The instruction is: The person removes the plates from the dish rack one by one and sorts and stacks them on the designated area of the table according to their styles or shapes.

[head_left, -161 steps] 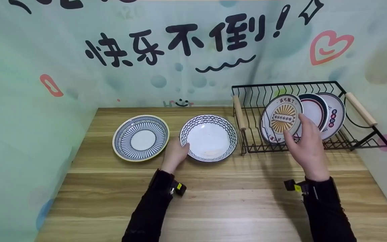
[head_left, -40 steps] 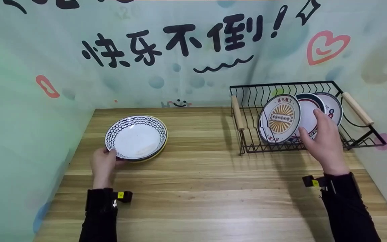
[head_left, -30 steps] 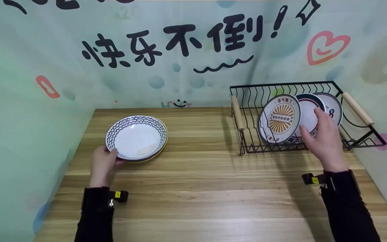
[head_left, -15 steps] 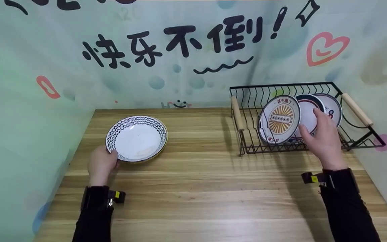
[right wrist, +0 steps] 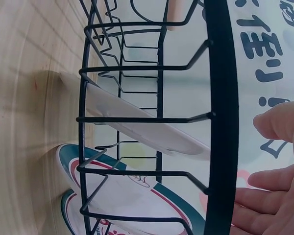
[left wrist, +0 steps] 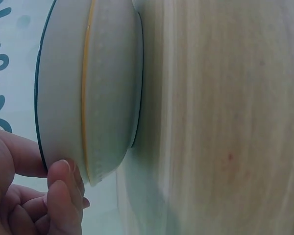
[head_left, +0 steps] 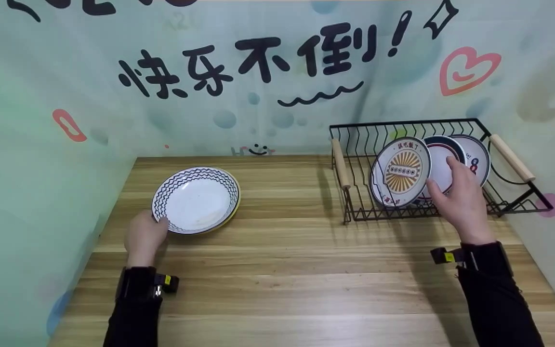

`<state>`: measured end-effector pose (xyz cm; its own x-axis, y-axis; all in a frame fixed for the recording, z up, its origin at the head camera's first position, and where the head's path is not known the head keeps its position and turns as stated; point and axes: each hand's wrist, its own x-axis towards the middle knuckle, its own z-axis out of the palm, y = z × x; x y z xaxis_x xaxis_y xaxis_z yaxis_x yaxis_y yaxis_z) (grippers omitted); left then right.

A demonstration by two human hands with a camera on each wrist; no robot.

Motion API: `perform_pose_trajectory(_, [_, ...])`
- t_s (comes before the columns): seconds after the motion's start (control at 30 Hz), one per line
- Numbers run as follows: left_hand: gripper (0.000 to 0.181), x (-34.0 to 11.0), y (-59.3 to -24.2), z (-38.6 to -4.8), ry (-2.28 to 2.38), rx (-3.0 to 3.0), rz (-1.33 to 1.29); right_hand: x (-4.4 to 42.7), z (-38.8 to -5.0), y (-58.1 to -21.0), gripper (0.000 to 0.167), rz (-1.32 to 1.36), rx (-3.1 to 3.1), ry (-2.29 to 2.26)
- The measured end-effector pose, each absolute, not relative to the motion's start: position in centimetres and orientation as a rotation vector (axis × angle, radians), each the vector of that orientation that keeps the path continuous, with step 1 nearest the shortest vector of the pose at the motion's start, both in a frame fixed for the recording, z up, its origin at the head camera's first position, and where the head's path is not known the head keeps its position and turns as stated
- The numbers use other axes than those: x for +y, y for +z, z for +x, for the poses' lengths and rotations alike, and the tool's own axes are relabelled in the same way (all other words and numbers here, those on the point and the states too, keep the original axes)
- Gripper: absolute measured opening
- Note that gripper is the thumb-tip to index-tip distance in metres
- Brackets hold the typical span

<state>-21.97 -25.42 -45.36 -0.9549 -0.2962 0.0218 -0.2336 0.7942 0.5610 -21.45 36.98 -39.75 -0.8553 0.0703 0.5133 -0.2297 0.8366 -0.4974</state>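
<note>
At the left of the table, a deep white plate with a black wavy border (head_left: 198,205) sits in a yellow-rimmed plate (left wrist: 110,88). My left hand (head_left: 145,238) pinches the near left rim of the wavy plate, thumb on top and fingers below. The yellow-rimmed plate is mostly hidden under it. My right hand (head_left: 465,202) is held with fingers spread in front of the black wire dish rack (head_left: 346,212), gripping nothing. Three plates lean in the rack: one with a yellow sunburst (head_left: 405,168), a dark-rimmed one (head_left: 436,164), and one with red and blue marks (head_left: 480,154).
The rack has a wooden handle (head_left: 340,164) on its left and another wooden handle (head_left: 512,156) on its right. Behind the wooden table (head_left: 277,284) hangs a printed pale green backdrop (head_left: 200,123), which also closes off both sides.
Since the oldest frame, my left hand has carried the wavy plate leftward onto the yellow-rimmed plate. My right hand has shifted slightly right along the rack. Over the last second little moves.
</note>
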Motion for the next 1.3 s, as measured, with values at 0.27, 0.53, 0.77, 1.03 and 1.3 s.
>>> perform_pose_trajectory(0.27, [0.026,-25.3,-45.4,-22.2,-0.877,-2.929,0.426,37.0,-21.5,-39.8,0.063,0.113,-2.496,0.759])
perform_pose_trajectory(0.53, [0.034,-25.3,-45.1,-22.1,-0.908,-2.931,0.417,36.7,-21.5,-39.4,0.064,0.088,-2.545,0.765])
perform_pose_trajectory(0.77, [0.057,-24.6,-42.8,-21.2,-0.944,-2.842,0.356,36.5,-21.7,-39.0,0.063,0.114,-2.529,0.787])
perform_pose_trajectory(1.03, [0.036,-22.2,-41.6,-20.8,-0.919,-2.619,0.130,36.3,-21.9,-38.6,0.065,0.082,-2.580,0.805])
perform_pose_trajectory(1.3, [0.052,-20.7,-42.0,-20.5,-0.850,-2.489,-0.018,36.4,-22.3,-38.3,0.067,0.051,-2.618,0.856])
